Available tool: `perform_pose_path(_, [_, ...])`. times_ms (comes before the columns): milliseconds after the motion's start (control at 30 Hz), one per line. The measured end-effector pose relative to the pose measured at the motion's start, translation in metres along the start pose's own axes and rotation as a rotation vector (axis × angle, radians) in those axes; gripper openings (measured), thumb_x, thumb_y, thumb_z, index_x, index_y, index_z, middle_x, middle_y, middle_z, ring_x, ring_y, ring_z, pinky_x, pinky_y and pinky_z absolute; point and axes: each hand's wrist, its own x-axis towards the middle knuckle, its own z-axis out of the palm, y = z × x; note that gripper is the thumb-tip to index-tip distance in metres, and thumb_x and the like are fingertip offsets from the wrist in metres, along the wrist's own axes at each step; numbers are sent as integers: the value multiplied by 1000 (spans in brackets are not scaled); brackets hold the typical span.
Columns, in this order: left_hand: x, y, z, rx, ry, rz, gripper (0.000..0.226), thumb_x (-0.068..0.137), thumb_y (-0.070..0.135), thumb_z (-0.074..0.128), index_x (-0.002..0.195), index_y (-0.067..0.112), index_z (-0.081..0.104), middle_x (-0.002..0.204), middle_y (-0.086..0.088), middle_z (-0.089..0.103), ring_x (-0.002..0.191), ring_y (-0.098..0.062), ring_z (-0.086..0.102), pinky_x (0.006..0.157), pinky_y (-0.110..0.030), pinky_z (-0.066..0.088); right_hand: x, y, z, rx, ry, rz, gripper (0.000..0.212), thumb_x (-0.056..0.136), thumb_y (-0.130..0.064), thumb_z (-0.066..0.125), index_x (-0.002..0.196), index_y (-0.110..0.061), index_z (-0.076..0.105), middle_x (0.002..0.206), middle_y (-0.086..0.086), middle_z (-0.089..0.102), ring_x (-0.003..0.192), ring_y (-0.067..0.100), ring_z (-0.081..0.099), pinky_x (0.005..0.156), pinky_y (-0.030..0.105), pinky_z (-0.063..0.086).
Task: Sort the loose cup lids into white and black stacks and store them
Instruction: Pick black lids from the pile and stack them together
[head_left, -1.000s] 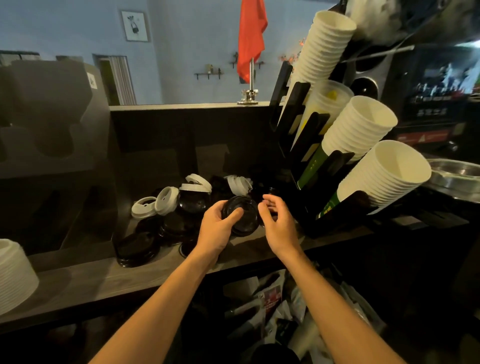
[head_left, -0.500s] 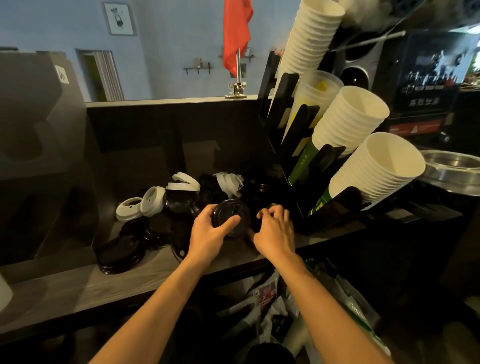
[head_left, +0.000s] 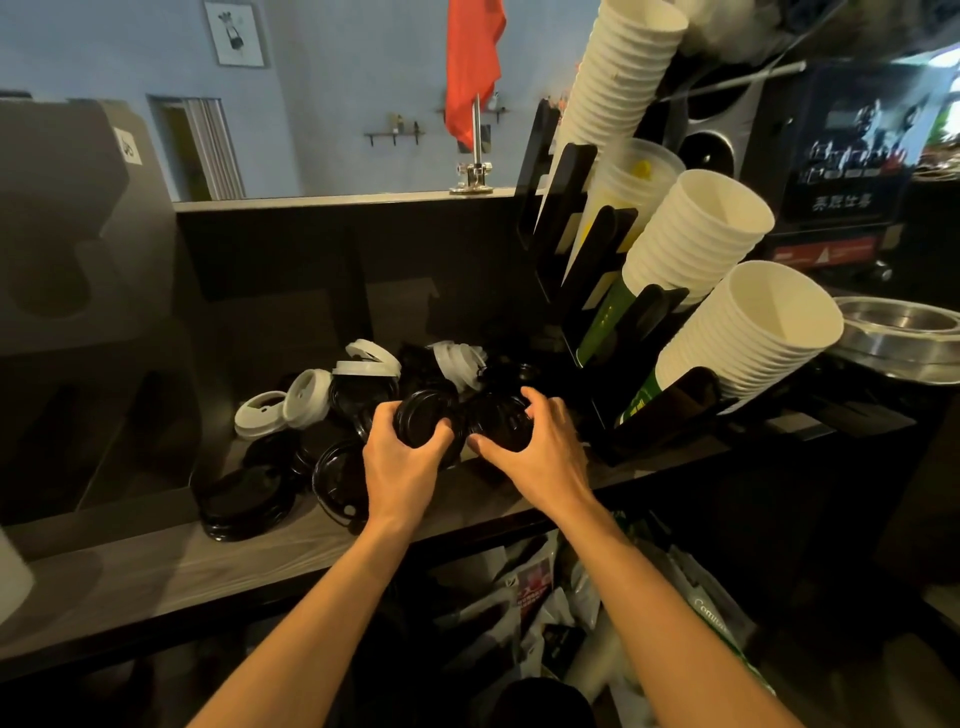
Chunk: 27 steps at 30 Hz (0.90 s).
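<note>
- The left hand (head_left: 402, 462) grips a black lid (head_left: 422, 418), thumb curled over its near right edge and fingers wrapped behind its left rim.
- That lid stands tilted on edge, its flat face turned toward the person and slightly up. Being round, it has no long axis.
- The right hand (head_left: 545, 452) curls over a second black lid (head_left: 501, 423), thumb under the near edge and fingers hooked over the far rim. This lid also faces the person, tilted.
- Half a second ago the right hand only had its fingertips at the pile beside the left hand's lid; now it has a lid of its own, and the two lids sit side by side, just touching.
- Each lid lies just beyond its hand's palm, above the wooden shelf (head_left: 156, 566), at the near edge of the loose pile.
- White lids (head_left: 260, 415) lie at the left and far side of the pile, and a low stack of black lids (head_left: 241, 501) sits near left.
- A black cup rack (head_left: 571, 208) with slanted stacks of paper cups (head_left: 748, 332) stands to the right.
</note>
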Motion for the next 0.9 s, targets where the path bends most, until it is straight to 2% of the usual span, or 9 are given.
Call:
perform_pose_path(200, [-1,4,-3,-69,6,-42,40,84,31,84,114,20,60,100,10,68,90,12,62,74,-6,48,-3,0,-4,111,-26,-49,91,76,-70,70,150,-29,36,143,-10,30,134,11,37,90,24,37])
perform_pose_path(400, [0,1,-3,-132,18,-73,36,81,26,87,108,26,62,102,7,70,96,-6,68,86,-27,56,-4,-6,-6,362,-97,-107,86,79,-56,76,151,-39,33,148,-13,30,134,3,31,101,24,38])
perform_pose_path(467, [1,3,-4,-159,15,-92,33,81,22,86,102,31,62,101,6,71,96,-8,68,84,-27,55,-6,-16,-2,475,-125,-102,88,80,-52,78,153,-38,30,148,-15,33,134,0,34,101,22,37])
perform_pose_path(567, [1,6,-5,-228,20,-129,32,82,7,81,99,28,63,96,4,71,87,-7,68,74,-20,53,-10,-33,13,587,-121,-111,87,82,-44,79,153,-34,30,141,-20,40,127,-10,40,98,11,37])
perform_pose_path(667, [2,5,-6,-294,29,-175,34,80,2,80,100,24,63,97,0,71,90,-15,70,75,-26,56,-10,-41,22,647,-100,-124,77,86,-40,77,150,-33,35,138,-27,41,127,-14,40,96,7,39])
perform_pose_path(733, [3,3,-6,-315,19,-190,36,80,4,82,101,25,63,99,0,70,92,-16,70,79,-30,58,-9,-39,21,649,-91,-143,74,86,-40,76,149,-34,36,139,-25,41,128,-10,42,98,11,42])
perform_pose_path(833, [4,0,-3,-301,-31,-177,35,83,1,77,108,22,63,102,-2,70,96,-17,69,75,-22,56,-10,-38,18,604,-75,-207,74,86,-33,78,148,-28,38,139,-17,42,127,-6,44,98,11,44])
perform_pose_path(900, [5,-2,-2,-316,-53,-191,33,87,2,74,112,20,63,104,-3,71,101,-20,69,78,-24,57,-12,-38,19,582,-52,-242,74,85,-30,79,148,-24,39,140,-13,41,128,-5,44,97,10,44])
